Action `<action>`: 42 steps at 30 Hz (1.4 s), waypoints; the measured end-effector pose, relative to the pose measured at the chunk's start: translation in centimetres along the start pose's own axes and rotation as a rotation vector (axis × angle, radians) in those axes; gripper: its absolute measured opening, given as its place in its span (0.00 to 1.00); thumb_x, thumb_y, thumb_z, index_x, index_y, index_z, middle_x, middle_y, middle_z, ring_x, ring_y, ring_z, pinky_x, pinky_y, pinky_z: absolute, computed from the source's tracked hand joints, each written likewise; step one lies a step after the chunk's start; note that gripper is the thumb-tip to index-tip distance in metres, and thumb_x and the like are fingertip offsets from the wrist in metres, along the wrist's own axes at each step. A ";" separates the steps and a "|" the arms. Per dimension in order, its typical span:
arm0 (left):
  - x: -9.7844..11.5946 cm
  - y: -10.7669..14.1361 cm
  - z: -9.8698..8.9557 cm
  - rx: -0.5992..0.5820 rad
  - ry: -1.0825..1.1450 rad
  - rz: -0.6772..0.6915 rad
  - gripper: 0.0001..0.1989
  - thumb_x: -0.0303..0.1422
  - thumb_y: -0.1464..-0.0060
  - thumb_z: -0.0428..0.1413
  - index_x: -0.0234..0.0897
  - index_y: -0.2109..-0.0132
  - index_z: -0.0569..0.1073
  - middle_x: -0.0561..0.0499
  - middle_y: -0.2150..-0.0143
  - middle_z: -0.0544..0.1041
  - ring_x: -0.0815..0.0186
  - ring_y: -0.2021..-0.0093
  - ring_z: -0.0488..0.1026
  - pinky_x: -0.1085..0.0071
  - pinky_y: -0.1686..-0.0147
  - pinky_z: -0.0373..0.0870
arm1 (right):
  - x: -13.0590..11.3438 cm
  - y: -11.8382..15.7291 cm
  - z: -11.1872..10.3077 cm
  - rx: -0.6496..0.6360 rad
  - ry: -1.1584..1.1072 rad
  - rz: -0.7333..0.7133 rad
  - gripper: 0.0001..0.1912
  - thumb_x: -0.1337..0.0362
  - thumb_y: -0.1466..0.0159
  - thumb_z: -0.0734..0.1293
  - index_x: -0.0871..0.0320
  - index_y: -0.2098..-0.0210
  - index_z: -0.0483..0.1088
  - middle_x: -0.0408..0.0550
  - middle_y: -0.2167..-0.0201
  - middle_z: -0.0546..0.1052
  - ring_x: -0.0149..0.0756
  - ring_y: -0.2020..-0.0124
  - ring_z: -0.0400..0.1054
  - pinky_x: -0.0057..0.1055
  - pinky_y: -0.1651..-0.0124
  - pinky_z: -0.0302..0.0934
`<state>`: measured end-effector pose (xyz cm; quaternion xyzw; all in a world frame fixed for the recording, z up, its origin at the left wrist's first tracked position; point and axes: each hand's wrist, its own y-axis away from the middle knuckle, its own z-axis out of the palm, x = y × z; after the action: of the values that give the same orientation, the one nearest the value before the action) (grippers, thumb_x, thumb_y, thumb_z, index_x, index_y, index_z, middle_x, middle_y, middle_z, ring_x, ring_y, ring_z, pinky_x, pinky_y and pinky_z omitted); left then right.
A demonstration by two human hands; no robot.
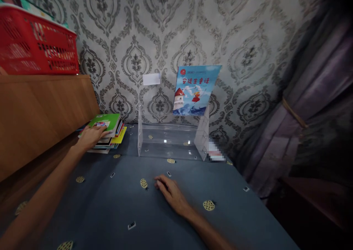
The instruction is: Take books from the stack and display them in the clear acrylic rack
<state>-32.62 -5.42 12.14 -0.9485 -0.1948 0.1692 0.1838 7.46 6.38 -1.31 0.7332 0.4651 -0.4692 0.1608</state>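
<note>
Through the head view I have the left hand (91, 137) on the green book (112, 119), which tops a stack (106, 145) at the far left of the table (168, 224). The hand lies across the cover's near left part; I cannot tell whether the fingers grip the book or only rest on it. My right hand (173, 194) is low over the middle of the table, loosely curled with nothing in it; whether it touches the cloth I cannot tell.

The green book lies flat, cover up, page edges showing on its right. The hand hides part of its outline, so I cannot make out its long axis. A yellow book (120, 136) sticks out to the right below it.

Far centre, the clear rack (202, 132) holds the blue book (196, 90) at its right end: upright, front cover toward me, long axis running up and down with a slight lean to the right.

At far left, the red basket (56, 47) sits on a wooden cabinet (46, 110). Green stuff tops its load; the rest is unclear through the slots.
</note>
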 end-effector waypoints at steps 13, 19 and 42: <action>2.9 -0.1 -1.9 -0.005 -0.223 -0.203 0.22 0.39 0.31 0.39 0.30 0.48 0.71 0.33 0.60 0.81 0.46 0.57 0.79 0.63 0.67 0.69 | -0.2 0.0 -0.1 -0.016 0.020 -0.006 0.20 0.52 0.28 0.54 0.55 0.51 0.70 0.51 0.59 0.79 0.43 0.53 0.72 0.41 0.46 0.61; 2.8 -0.1 -2.0 0.077 -0.216 -0.175 0.20 0.36 0.31 0.40 0.30 0.52 0.73 0.33 0.61 0.80 0.47 0.58 0.79 0.63 0.65 0.69 | -0.4 -0.2 -0.2 -0.017 0.023 -0.043 0.19 0.53 0.28 0.54 0.55 0.53 0.71 0.50 0.62 0.79 0.41 0.58 0.73 0.39 0.50 0.63; 1.3 5.1 -1.0 0.067 -0.061 -0.076 0.25 0.26 0.41 0.45 0.30 0.38 0.66 0.32 0.36 0.69 0.45 0.36 0.65 0.46 0.41 0.59 | -0.6 -0.1 -0.3 -0.035 0.021 -0.015 0.20 0.52 0.29 0.54 0.55 0.52 0.71 0.51 0.59 0.78 0.44 0.55 0.72 0.41 0.47 0.61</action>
<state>-29.51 -9.52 10.60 -0.9281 -0.2306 0.1974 0.2155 7.51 6.34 -0.66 0.7317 0.4803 -0.4545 0.1652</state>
